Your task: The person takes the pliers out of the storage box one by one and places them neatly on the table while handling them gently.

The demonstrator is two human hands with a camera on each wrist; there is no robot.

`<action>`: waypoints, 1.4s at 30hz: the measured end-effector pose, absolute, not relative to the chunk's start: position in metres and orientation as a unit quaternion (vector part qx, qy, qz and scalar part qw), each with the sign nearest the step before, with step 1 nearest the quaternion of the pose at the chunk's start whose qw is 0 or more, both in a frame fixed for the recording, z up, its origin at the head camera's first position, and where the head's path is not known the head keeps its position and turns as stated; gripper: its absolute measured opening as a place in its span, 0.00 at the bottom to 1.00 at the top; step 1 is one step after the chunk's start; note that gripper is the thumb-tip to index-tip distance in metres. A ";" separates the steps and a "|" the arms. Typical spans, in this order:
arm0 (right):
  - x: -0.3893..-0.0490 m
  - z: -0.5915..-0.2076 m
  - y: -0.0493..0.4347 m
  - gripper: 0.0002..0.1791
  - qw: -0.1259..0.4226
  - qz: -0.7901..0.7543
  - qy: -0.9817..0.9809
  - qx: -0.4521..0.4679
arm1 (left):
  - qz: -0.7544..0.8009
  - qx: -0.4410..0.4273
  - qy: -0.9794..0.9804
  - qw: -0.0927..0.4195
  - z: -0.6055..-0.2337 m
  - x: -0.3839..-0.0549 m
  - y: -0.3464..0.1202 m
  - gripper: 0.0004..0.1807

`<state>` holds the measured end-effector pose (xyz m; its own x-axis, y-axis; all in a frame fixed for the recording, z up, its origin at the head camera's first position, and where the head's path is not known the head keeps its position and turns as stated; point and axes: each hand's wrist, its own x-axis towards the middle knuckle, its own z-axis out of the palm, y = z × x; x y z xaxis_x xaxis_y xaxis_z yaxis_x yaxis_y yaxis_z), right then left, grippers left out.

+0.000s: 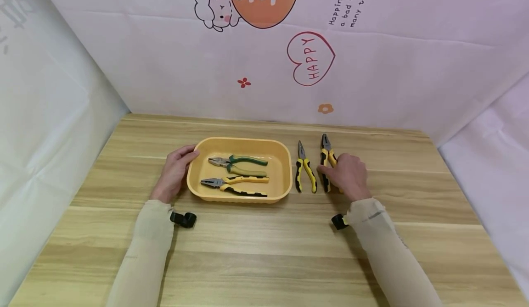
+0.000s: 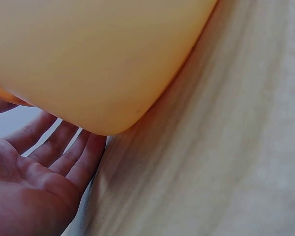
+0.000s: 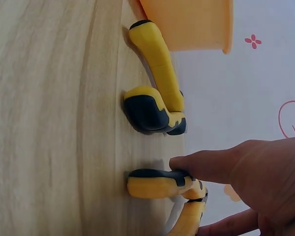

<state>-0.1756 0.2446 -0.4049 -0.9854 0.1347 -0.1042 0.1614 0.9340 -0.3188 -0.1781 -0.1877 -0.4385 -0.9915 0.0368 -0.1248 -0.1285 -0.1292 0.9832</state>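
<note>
Desk, near far edge: one tray, two pliers inside, two outside; right hand pinches one, left hand, seemingly, tray.

Smooth plastic tray; metal-headed pliers; wood-grain tabletop.

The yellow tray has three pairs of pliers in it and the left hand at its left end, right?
Not quite: the head view shows two pairs in the yellow tray, not three: green-handled pliers and yellow-and-black pliers. The left hand is indeed at its left end.
</note>
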 end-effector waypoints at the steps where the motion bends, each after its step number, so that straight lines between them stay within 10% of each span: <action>1: -0.176 -0.405 0.244 0.33 0.042 -0.163 0.983 0.076 | 0.750 -0.034 0.658 0.054 -0.438 -0.178 -0.188 0.26; 42: -0.178 -0.402 0.236 0.32 0.076 -0.127 0.985 0.083 | 0.749 -0.033 0.659 0.055 -0.438 -0.177 -0.189 0.26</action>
<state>-0.1775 0.2362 -0.4020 -0.9745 0.1447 -0.1713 0.1834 0.9539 -0.2377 -0.1773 -0.1886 -0.4383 -0.9918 0.0391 -0.1215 -0.1255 -0.1253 0.9841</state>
